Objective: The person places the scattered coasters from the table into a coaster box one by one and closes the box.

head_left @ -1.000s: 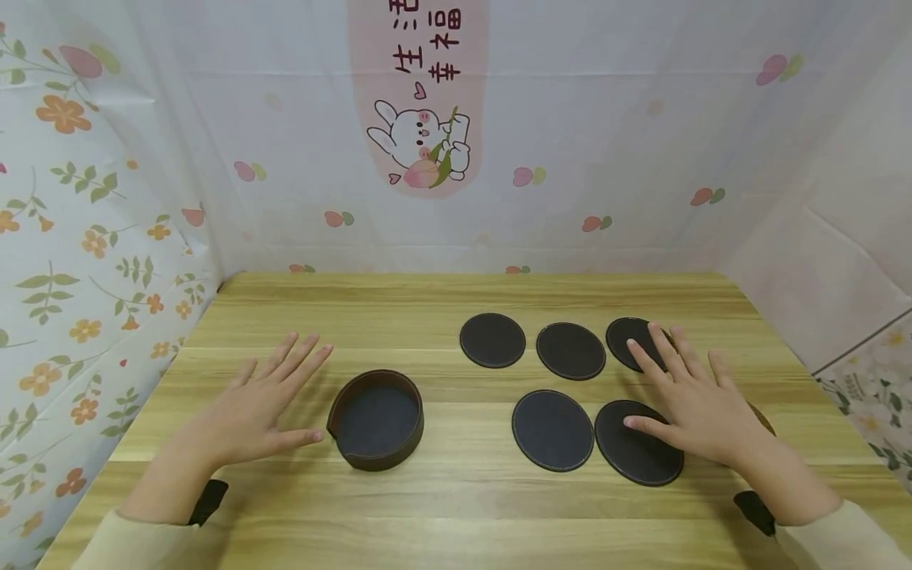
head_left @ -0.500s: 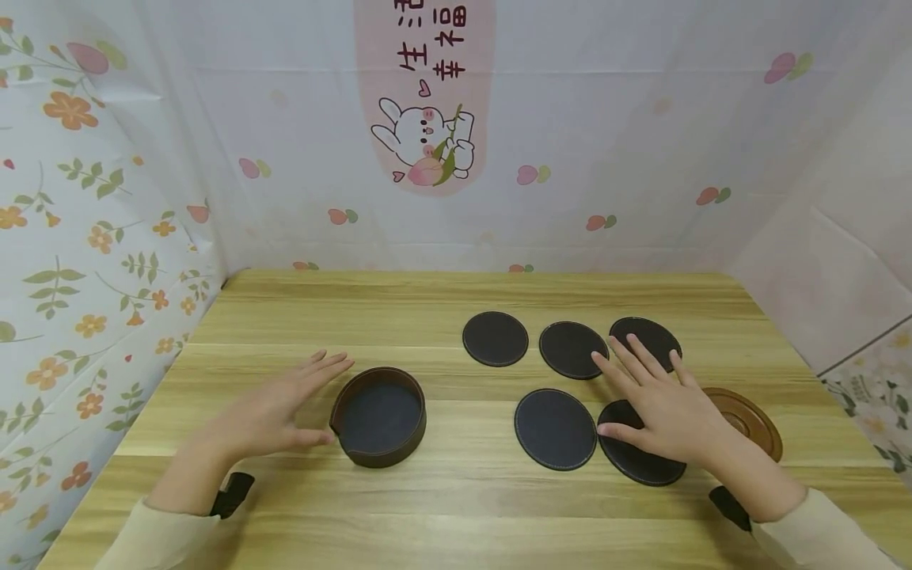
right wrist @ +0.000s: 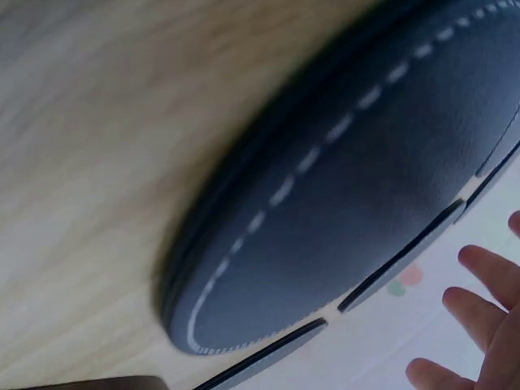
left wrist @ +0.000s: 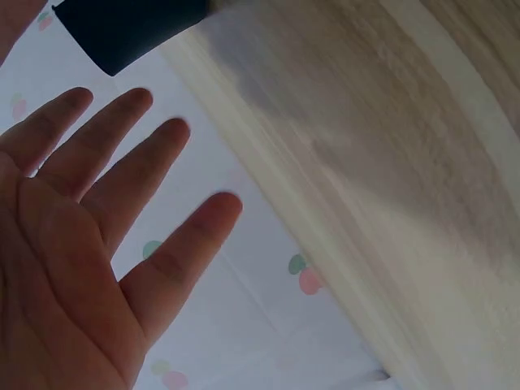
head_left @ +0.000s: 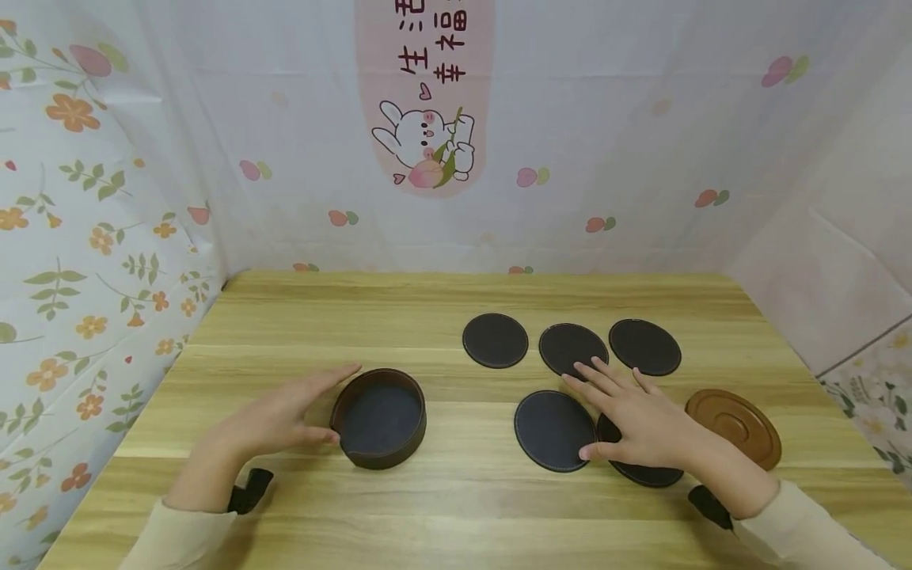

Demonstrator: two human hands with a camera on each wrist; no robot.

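Note:
A round dark-brown leather coaster holder (head_left: pixel 382 457) sits left of centre, with a notch in its wall on the left. My left hand (head_left: pixel 274 421) is at that notched side, fingertips right at the rim; its fingers (left wrist: pixel 150 175) look extended in the left wrist view. Over the round black coasters hovers my right hand (head_left: pixel 641 426), fingers spread, holding nothing. Its thumb overlaps the front-left coaster (head_left: pixel 549 427), and the palm hides much of the front-right coaster (head_left: pixel 650 475). White stitching edges a near coaster (right wrist: pixel 325 219) in the right wrist view.
Behind lie the back-left coaster (head_left: pixel 495 340), the back-middle coaster (head_left: pixel 570 344) and the back-right coaster (head_left: pixel 644 347). A brown round disc (head_left: pixel 737 426) with raised rings lies right of my right hand, partly behind it. A printed cloth (head_left: pixel 606 158) hangs beyond the wooden table (head_left: pixel 456 514).
My left hand has moved right to the holder's rim. My right hand has shifted left across the coasters, uncovering the back-right coaster and the brown disc.

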